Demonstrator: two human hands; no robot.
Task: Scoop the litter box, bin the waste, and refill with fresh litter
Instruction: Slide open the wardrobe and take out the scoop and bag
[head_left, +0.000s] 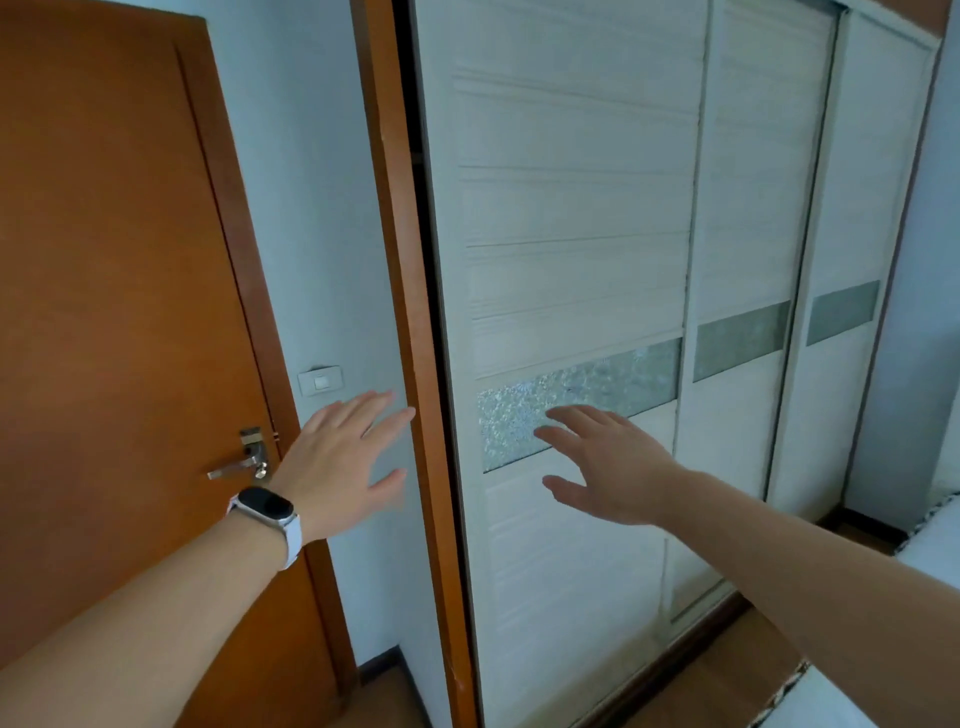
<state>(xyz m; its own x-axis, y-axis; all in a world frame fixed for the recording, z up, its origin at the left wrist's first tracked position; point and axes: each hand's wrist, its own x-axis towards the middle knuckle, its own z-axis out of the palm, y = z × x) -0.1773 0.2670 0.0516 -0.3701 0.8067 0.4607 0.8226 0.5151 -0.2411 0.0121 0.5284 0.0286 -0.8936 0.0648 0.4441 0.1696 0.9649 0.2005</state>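
the white sliding wardrobe (571, 208) fills most of what's in front of this person, three panels running off to the right. to its left stands the orange wooden door (104, 260), then a strip of pale wall (311, 208), then the wardrobe's wooden frame (410, 312). a dark slit shows between that frame and the nearest panel. a frosted glass band (597, 384) crosses each panel at about hand height.

no litter box, scoop, bin or fresh litter is anywhere in sight, so i'd guess the supplies are behind these panels and the task proper hasn't begun.

both arms are stretched out, hands well apart and holding nothing. the left hand (337, 462) has flat, straight fingers in front of the wall, the tips reaching the frame's edge. the right hand (613, 467) is spread over the nearest panel, across the lower edge of its glass band. i can't tell whether either palm is actually touching.

smaller things: a watch (265, 506) on the left wrist, a metal door handle (244, 462) just beside that wrist, a light switch (320, 382) above the left fingers.

what worries me is the slit. if the panel slides left, the left fingertips sit right where it meets the frame and could get pinched. a hard push on the glass rather than the board could crack it, and a crooked shove could jam the panel on its track.
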